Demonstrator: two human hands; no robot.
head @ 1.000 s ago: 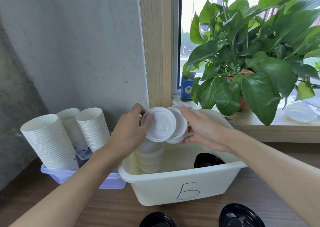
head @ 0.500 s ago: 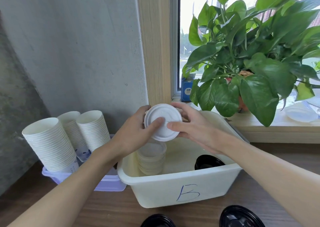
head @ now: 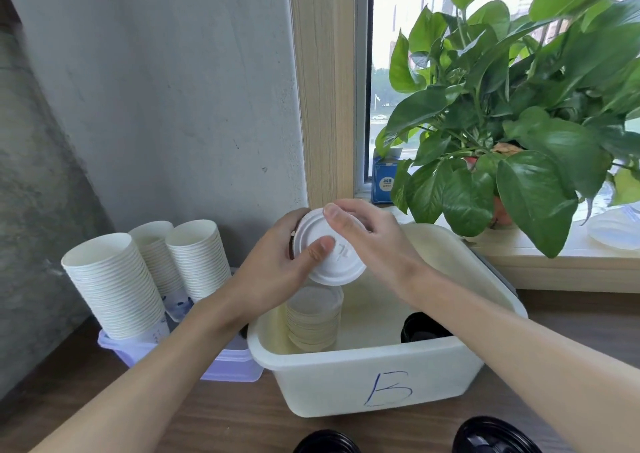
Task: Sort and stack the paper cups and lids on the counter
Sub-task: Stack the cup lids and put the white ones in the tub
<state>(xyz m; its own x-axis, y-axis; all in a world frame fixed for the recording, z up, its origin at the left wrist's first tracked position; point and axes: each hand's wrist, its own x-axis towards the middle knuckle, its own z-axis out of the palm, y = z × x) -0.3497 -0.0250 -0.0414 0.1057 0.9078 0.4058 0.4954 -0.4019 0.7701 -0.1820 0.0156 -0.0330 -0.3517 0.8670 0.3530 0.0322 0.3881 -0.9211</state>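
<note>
Both hands hold a small stack of white lids (head: 337,262) above the cream bin marked "B" (head: 377,383). My left hand (head: 277,265) grips the stack from the left, thumb pressed on the top lid. My right hand (head: 367,234) curls over its upper right edge. Inside the bin stand a stack of translucent lids (head: 313,317) on the left and black lids (head: 424,328) on the right. Three tilted stacks of white paper cups (head: 117,286) lean in a purple bin (head: 225,366) to the left.
Two black lids (head: 491,437) lie on the wooden counter by the near edge. A potted plant (head: 519,123) and a clear lid (head: 614,231) sit on the windowsill at right, a small blue box (head: 384,182) by the window frame. A concrete wall stands behind.
The two separate sets of white lids have been brought together into one stack. My right hand shifted from the stack's right side to over its top.
</note>
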